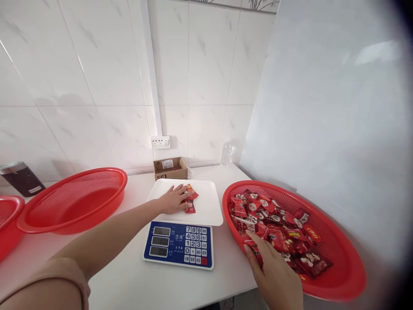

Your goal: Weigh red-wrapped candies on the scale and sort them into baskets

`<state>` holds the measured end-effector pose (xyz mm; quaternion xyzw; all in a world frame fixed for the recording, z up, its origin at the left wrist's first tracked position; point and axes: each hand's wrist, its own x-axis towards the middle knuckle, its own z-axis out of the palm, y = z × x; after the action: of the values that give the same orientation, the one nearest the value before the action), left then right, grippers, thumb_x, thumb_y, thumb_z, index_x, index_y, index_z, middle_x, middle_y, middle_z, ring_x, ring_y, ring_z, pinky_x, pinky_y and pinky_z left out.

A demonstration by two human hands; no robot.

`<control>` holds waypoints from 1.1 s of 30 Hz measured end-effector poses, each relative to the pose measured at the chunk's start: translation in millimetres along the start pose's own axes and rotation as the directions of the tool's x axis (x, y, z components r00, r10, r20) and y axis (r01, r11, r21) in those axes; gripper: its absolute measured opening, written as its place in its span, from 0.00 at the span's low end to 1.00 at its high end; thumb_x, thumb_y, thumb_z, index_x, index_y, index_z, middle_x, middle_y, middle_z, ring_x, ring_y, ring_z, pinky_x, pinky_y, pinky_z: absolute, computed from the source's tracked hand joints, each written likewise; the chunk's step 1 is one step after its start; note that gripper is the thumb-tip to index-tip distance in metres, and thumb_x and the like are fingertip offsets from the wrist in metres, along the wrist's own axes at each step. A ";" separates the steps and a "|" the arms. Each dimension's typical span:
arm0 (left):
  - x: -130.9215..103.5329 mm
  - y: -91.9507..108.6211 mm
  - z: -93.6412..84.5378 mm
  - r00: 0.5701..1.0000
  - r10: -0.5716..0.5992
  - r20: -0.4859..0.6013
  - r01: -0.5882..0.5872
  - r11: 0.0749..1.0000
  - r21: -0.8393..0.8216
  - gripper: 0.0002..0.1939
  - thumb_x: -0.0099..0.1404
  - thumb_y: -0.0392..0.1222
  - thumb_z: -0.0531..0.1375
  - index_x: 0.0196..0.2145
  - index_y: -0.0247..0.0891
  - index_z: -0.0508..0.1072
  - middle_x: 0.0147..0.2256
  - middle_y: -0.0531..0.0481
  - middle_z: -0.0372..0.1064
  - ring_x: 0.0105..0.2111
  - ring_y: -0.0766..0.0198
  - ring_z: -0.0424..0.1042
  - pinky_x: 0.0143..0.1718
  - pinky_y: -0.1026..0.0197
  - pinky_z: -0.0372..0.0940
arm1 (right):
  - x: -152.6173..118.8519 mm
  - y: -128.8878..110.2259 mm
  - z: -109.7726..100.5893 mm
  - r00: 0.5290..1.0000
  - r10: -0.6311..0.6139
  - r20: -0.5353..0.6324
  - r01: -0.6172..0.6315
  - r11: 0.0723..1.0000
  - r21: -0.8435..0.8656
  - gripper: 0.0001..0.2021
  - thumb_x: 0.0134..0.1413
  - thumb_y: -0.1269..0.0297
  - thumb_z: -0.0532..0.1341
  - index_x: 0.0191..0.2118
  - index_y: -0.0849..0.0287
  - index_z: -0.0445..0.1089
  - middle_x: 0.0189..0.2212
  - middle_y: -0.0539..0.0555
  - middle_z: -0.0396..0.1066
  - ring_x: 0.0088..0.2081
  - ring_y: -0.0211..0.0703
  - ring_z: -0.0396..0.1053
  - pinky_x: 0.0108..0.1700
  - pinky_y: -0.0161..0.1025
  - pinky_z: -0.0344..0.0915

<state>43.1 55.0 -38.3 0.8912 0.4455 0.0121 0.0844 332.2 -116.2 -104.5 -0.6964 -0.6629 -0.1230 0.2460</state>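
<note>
One scale (179, 245), white table (226, 282) — tile wall (208, 60)

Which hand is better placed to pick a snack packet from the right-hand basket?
Right, I'd judge: the right hand is close by the snack packets in the red basket; the left hand is farther off, over other packets on the digital scale's white tray.

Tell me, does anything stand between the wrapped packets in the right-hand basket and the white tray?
Yes: the basket's raised rim lies between the packets and the tray. Beyond it nothing visible blocks the way, though the left hand covers part of the tray.
</note>
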 end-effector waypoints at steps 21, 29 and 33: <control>-244.8 -105.8 30.6 0.919 -0.216 -0.330 0.254 0.964 0.077 0.32 0.68 0.52 0.46 0.65 0.49 0.38 0.66 0.51 0.41 0.64 0.49 0.45 0.55 0.42 0.61 | 30.2 -23.2 -21.4 0.831 0.493 0.259 -0.507 0.862 -0.014 0.27 0.50 0.44 0.49 0.52 0.50 0.66 0.43 0.55 0.74 0.31 0.51 0.72 0.30 0.43 0.67; -231.2 -108.0 32.8 0.900 -0.116 -0.421 0.192 0.971 0.143 0.32 0.68 0.53 0.47 0.65 0.49 0.40 0.66 0.51 0.43 0.64 0.47 0.45 0.59 0.40 0.54 | 33.8 -24.9 -21.3 0.781 0.550 0.297 -0.564 0.824 -0.043 0.26 0.48 0.43 0.52 0.51 0.48 0.65 0.30 0.53 0.75 0.21 0.45 0.68 0.25 0.41 0.64; -223.2 -117.5 22.5 0.784 -0.278 -0.555 0.406 0.906 0.121 0.32 0.68 0.53 0.46 0.65 0.56 0.35 0.67 0.56 0.33 0.64 0.42 0.42 0.61 0.35 0.45 | 33.4 -23.6 -21.5 0.770 0.562 0.303 -0.575 0.817 -0.054 0.27 0.49 0.43 0.51 0.52 0.49 0.65 0.33 0.54 0.75 0.23 0.47 0.69 0.25 0.42 0.64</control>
<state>-182.3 -56.6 -67.4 0.7606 0.6045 0.1868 -0.1453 315.3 -98.3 -65.3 -0.8689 -0.4537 0.0799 0.1810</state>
